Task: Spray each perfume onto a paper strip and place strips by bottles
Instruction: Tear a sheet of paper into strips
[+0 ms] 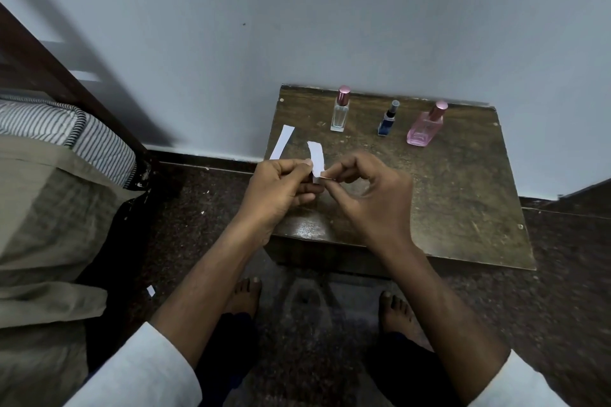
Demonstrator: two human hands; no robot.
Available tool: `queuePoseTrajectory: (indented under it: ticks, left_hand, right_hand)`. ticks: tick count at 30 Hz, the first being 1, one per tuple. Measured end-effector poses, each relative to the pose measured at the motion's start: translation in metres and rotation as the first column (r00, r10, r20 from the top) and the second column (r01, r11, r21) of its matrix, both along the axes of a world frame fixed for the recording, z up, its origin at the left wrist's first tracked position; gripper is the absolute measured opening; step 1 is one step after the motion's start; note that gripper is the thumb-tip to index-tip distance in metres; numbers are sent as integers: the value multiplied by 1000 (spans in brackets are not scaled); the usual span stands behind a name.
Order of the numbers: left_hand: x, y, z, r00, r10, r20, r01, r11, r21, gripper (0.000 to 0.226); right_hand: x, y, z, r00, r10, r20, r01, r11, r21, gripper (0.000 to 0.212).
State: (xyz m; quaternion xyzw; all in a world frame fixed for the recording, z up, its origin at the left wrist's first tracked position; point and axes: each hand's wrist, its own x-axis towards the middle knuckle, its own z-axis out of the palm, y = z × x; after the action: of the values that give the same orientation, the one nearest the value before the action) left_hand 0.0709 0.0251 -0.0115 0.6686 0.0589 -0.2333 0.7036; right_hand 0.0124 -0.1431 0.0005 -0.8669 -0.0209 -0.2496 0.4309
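Observation:
Three perfume bottles stand in a row at the back of a small dark wooden table (463, 201): a clear bottle (340, 111) with a pink cap, a small blue bottle (387, 120) with a dark cap, and a pink bottle (426, 125) with a pink cap. My left hand (281, 188) and my right hand (373, 195) both pinch the lower end of a curved white paper strip (316, 158) above the table's front left part. A second white strip (281, 142) lies at the table's left edge.
A pale wall rises right behind the table. A bed with a striped mattress (82, 135) and a dark wooden frame stands at the left. A paper scrap (150, 290) lies on the speckled floor. My bare feet (244, 297) are under the table's front edge.

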Motion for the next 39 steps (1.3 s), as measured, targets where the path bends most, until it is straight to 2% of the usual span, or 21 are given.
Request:
queuePoseTrajectory:
  ticks: [5, 11, 15, 24, 31, 39]
  left_hand:
    - [-1, -3, 1, 1000, -8, -26, 7, 1000, -30, 19]
    - [-1, -5, 2, 999, 26, -29, -27, 998, -51, 15]
    - [-1, -7, 3, 998, 38, -45, -41, 997, -63, 14]
    - [-1, -7, 5, 998, 31, -55, -34, 997, -67, 13]
    - [-3, -7, 4, 997, 53, -48, -56, 998, -43, 15]
    - [-1, -9, 9, 995, 29, -95, -33, 999, -39, 24]
  right_hand:
    - [0, -1, 0, 996, 19, -86, -5, 987, 161, 16]
    - [0, -5, 1, 992, 85, -91, -84, 996, 7, 12]
    - [-1, -5, 0, 995, 63, -80, -65, 998, -25, 14]
    - [1, -11, -4, 986, 55, -157, -24, 981, 193, 19]
    - [3, -14, -7, 973, 113, -200, -62, 968, 245, 17]
    - [4, -16, -8, 971, 154, -182, -35, 845, 533, 28]
